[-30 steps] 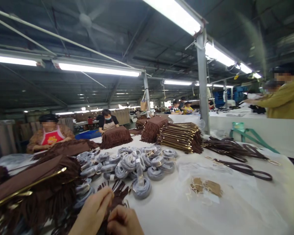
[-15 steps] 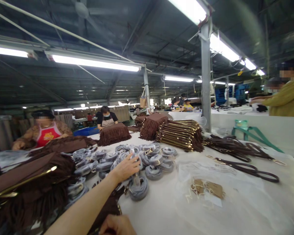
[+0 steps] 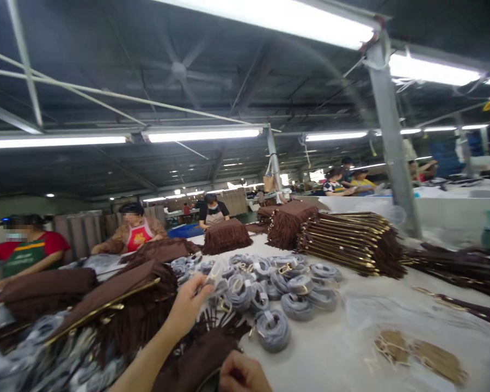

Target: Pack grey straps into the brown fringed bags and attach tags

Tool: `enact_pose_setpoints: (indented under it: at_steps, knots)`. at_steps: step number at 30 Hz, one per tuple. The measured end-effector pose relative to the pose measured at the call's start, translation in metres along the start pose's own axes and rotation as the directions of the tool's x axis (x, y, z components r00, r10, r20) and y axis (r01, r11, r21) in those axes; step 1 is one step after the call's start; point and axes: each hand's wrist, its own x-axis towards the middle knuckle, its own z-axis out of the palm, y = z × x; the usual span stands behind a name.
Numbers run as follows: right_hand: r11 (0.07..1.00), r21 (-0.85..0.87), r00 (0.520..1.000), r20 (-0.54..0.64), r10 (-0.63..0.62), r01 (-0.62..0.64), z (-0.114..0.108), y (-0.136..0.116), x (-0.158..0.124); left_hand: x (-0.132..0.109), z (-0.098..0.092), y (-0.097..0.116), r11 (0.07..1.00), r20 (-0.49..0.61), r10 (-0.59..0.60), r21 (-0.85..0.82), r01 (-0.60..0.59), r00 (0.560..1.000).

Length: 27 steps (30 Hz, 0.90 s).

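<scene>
My left hand reaches over the pile of grey wrapped coils, its thumb and fingers pinched on a clear plastic piece at the pile's near left. Low in the view, my right hand is curled beside a dark brown fringed piece; what its fingers hold, if anything, is hidden. One grey coil lies apart, nearer to me, on the white table.
Brown fringed pieces with gold edges lie at left. A tall gold-edged stack stands behind the coils. Brown straps and tan tags are at right. Several people sit beyond, one in a red apron.
The view has turned left. My left hand has drawn back from the coils' middle to their near left side, its spread fingers now pinched. My right hand shows more.
</scene>
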Motion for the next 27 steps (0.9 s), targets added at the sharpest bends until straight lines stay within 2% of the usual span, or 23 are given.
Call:
enact_pose_setpoints:
  at_steps: [3, 5, 7, 10, 13, 18, 22, 24, 27]
  knots:
    - [0.991, 0.131, 1.000, 0.024, 0.020, -0.023, 0.001, -0.008, -0.003, -0.053, -0.035, -0.002, 0.960, -0.058, -0.197, -0.213, 0.181, 0.979]
    - [0.985, 0.168, 1.000, 0.010, 0.026, -0.027, 0.003, -0.015, -0.009, -0.087, -0.046, -0.003, 0.937, -0.074, -0.284, -0.232, 0.260, 0.956]
    - [0.983, 0.181, 1.000, -0.020, 0.015, -0.011, 0.004, -0.021, -0.015, -0.114, -0.047, -0.005, 0.930, -0.061, -0.342, -0.167, 0.328, 0.938]
    - [0.983, 0.186, 0.999, -0.044, 0.010, -0.002, 0.006, -0.031, -0.022, -0.139, -0.035, -0.004, 0.902, 0.047, -0.409, -0.131, 0.412, 0.911]
    - [0.982, 0.184, 0.998, -0.028, 0.054, -0.048, 0.005, -0.038, -0.024, -0.144, -0.019, 0.003, 0.878, 0.170, -0.445, -0.114, 0.466, 0.879]
    - [0.973, 0.200, 0.992, -0.027, 0.124, -0.116, 0.003, -0.040, -0.023, -0.139, 0.005, 0.016, 0.921, 0.273, -0.361, -0.046, 0.387, 0.892]
    - [0.964, 0.217, 0.988, -0.008, 0.157, -0.151, 0.000, -0.036, -0.023, -0.140, 0.011, 0.013, 0.915, 0.240, -0.342, -0.134, 0.380, 0.909]
    - [0.960, 0.225, 0.986, -0.001, 0.169, -0.164, -0.001, -0.034, -0.023, -0.140, 0.008, 0.010, 0.899, 0.206, -0.341, -0.212, 0.382, 0.917]
    - [0.957, 0.235, 0.984, -0.002, 0.176, -0.170, -0.001, -0.034, -0.022, -0.141, 0.002, 0.008, 0.875, 0.189, -0.376, -0.249, 0.414, 0.907]
